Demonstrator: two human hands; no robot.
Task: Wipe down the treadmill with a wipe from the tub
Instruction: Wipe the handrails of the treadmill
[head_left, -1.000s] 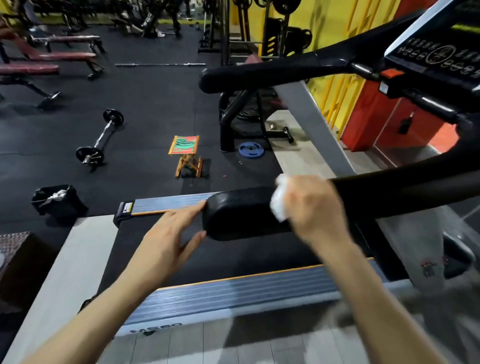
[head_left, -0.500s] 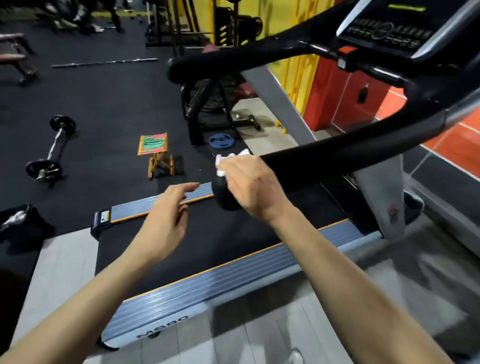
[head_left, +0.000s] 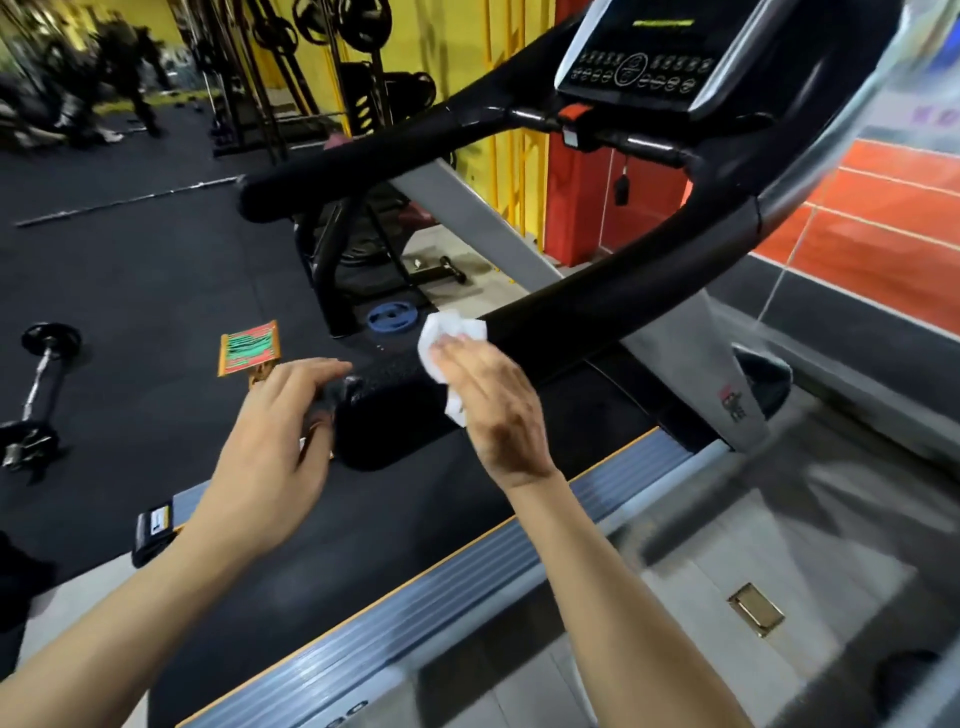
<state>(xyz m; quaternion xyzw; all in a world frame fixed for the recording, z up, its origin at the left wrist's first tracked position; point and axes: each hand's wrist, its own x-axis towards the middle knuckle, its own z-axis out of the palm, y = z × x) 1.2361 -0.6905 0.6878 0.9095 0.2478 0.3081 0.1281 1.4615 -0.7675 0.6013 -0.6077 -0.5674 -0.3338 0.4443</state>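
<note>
The treadmill has a black belt (head_left: 415, 525), grey side rails (head_left: 415, 618) and a console (head_left: 644, 57) at the upper right. Its near black handrail (head_left: 597, 317) runs from the console down to a padded end (head_left: 384, 426) at centre. My right hand (head_left: 493, 405) lies over this handrail near its end and holds a crumpled white wipe (head_left: 441, 332) against it; the wipe sticks out past my fingertips and below my palm. My left hand (head_left: 280, 447) hovers with relaxed fingers just left of the padded end, holding nothing. The tub is out of view.
The far handrail (head_left: 363, 161) crosses above. On the dark gym floor to the left lie a small folding stool (head_left: 249, 353), a barbell (head_left: 39, 384) and a blue weight plate (head_left: 389, 318). Weight racks stand at the back; an orange tiled wall is at right.
My right hand has slid the wipe from the handrail's end a little way up the rail. My left hand stays beside the padded end. The view has swung right toward the console.
</note>
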